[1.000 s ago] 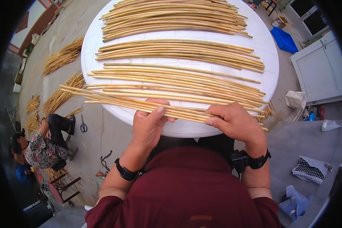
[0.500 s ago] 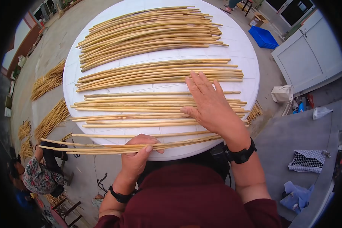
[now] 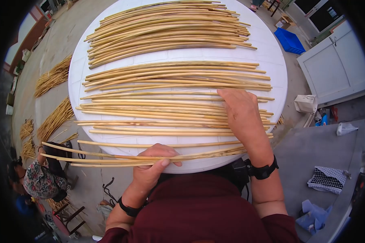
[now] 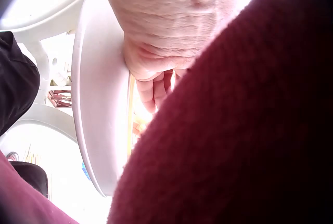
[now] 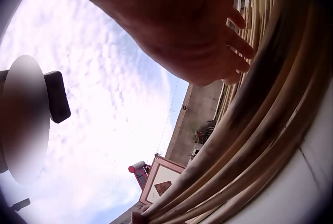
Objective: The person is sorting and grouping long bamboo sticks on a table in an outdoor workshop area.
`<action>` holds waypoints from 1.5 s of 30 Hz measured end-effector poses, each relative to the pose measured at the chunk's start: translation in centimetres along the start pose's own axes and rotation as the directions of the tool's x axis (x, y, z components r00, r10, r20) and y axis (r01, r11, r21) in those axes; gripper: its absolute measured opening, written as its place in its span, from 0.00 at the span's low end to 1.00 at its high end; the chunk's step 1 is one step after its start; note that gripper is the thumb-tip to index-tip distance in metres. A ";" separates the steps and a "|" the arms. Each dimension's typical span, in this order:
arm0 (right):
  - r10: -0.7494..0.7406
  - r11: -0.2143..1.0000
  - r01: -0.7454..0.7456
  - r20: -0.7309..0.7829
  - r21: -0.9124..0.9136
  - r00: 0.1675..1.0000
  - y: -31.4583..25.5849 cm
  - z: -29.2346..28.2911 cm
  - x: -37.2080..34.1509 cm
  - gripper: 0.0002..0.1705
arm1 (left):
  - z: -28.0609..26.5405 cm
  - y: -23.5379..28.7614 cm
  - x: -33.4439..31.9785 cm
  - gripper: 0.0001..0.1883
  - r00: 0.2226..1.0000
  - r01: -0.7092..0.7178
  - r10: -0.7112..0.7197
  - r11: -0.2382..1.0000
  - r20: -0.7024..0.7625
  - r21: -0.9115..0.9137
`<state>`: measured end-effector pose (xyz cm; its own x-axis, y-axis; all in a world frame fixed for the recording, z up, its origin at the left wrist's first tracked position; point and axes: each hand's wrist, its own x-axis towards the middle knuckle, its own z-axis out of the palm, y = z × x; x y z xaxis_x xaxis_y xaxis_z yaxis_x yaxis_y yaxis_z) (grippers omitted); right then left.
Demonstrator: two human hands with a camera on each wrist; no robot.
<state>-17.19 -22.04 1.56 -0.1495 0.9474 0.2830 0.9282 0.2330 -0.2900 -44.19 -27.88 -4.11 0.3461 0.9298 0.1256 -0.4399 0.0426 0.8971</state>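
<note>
In the head view my left hand [image 3: 155, 162] holds several long tan sticks [image 3: 109, 161] at the near edge of the round white table [image 3: 182, 168], thumb on the near side. They fan apart toward the left. My right hand [image 3: 244, 111] bends its fingers over a stick [image 3: 150, 95] between the second and third rows. More sticks pass under its palm. In the right wrist view the bent fingers [image 5: 240, 47] reach down onto the sticks; the thumb is hidden. The left wrist view shows my left hand [image 4: 156, 57] at the table's rim, mostly blocked by a maroon sleeve.
Beyond, a thick row of sticks [image 3: 166, 34] covers the table's far side. On the floor at left lie straw-like bundles [image 3: 54, 121], and a person in a flowered shirt [image 3: 44, 180] sits nearby. A blue crate [image 3: 290, 41] and a white door [image 3: 336, 65] stand at right.
The right hand went from the held sticks to the rows, then its spread fingers bent down. One stick now lies nearer the third row. The left hand keeps its hold on fewer sticks than at first.
</note>
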 end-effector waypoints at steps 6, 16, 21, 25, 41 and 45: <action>-0.036 0.999 0.035 -0.077 -0.011 0.996 1.6 1.3 0.5 0.16 | -0.2 0.0 0.1 0.07 1.000 0.008 -0.008 1.000 0.012 0.026; -0.116 0.993 0.116 -0.046 -0.003 0.992 1.4 1.4 1.4 0.18 | 0.1 0.2 0.2 0.08 1.000 0.009 -0.009 1.000 0.006 0.003; -0.188 0.953 0.207 -0.107 0.223 0.976 -2.2 -3.1 -0.6 0.18 | 0.3 0.0 0.3 0.08 0.999 -0.036 0.035 0.998 -0.016 -0.043; -0.296 0.874 0.187 0.188 0.449 0.936 -4.1 -3.3 -4.3 0.21 | 0.2 -0.3 0.0 0.08 0.998 -0.057 0.054 0.995 -0.032 -0.086; -0.176 0.952 0.117 0.196 0.283 0.965 -2.0 -2.2 -8.9 0.08 | 0.0 5.0 -2.7 0.14 0.817 0.529 -0.576 0.773 0.037 0.350; -0.219 0.956 0.195 0.089 0.220 0.972 -1.6 -1.3 -9.0 0.09 | -0.3 7.3 -2.9 0.14 0.750 0.198 -0.568 0.681 0.338 0.705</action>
<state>-16.86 -31.24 0.67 -0.3789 0.8890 0.2571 0.7831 0.4561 -0.4227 -48.61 -30.15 1.92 0.7897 0.5496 -0.2724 0.3537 -0.0451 0.9343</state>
